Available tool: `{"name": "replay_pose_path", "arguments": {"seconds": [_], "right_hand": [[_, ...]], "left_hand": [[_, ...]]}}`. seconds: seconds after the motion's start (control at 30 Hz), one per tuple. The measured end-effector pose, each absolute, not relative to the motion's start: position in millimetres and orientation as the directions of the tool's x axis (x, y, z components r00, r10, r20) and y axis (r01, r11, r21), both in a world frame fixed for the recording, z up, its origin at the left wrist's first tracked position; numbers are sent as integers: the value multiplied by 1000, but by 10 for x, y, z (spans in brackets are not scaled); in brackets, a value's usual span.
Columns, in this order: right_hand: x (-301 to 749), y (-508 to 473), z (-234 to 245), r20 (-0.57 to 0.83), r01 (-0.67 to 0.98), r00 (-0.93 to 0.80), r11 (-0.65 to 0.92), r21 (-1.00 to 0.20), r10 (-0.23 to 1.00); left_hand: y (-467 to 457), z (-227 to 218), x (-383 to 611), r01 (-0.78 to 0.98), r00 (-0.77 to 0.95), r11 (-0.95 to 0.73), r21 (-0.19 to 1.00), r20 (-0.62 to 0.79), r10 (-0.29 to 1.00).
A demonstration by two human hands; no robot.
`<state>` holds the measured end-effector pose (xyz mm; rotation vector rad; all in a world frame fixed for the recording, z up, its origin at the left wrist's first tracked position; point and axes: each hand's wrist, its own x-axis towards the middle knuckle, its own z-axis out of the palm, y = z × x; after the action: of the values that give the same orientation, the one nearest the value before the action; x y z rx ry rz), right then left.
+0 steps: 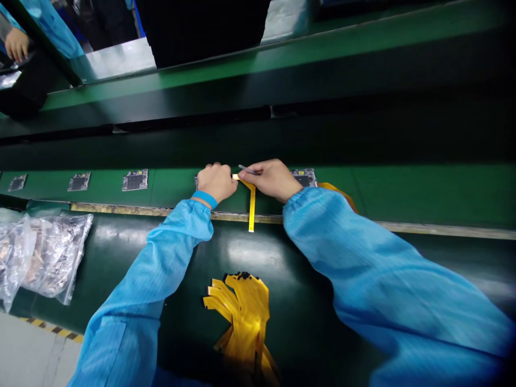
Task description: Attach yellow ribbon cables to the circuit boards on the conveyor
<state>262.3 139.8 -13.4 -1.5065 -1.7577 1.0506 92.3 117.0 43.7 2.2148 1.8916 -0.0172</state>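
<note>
My left hand point(217, 181) is closed, knuckles up, on the green belt. It covers most of a circuit board point(196, 181), whose edge shows at the left; what its fingers grip is hidden. My right hand point(277, 180) pinches a thin grey stick point(248, 170), which points up to the left. Between both hands lies a yellow flex cable point(252, 207). Its pale end touches or nearly touches my left thumb, and its bent tail hangs over the belt's front edge. Behind my right wrist, another circuit board point(305, 177) is partly covered.
Several circuit boards point(135, 180) lie spaced along the belt point(173, 185) at left. A pile of yellow flex cables point(245, 317) rests on the nearer surface. Clear plastic bags point(52, 258) sit at left. More yellow cable point(338, 189) shows behind my right sleeve. Another person's hand point(16, 44) is at top left.
</note>
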Motion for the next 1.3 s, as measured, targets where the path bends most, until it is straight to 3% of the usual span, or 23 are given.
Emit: {"name": "replay_pose_path", "arguments": {"seconds": [0.23,0.6,1.0,1.3], "right_hand": [[2631,1419,-174,-88,498,-172,9,-867,981],[2696,1425,-198,-88,594,-129,6,-805,988],[2830,1421,-159,-117,656,-175,27,-754,978],[2917,1500,-59,-159,675,-265,65,-735,951]], "left_hand": [[1156,489,779,956,182,-138,258,-157,971],[943,333,487,837,457,-453,305,64,887],[890,225,571,811,532,-539,229,95,841],[796,310,753,839,533,-527,134,-5,846]]}}
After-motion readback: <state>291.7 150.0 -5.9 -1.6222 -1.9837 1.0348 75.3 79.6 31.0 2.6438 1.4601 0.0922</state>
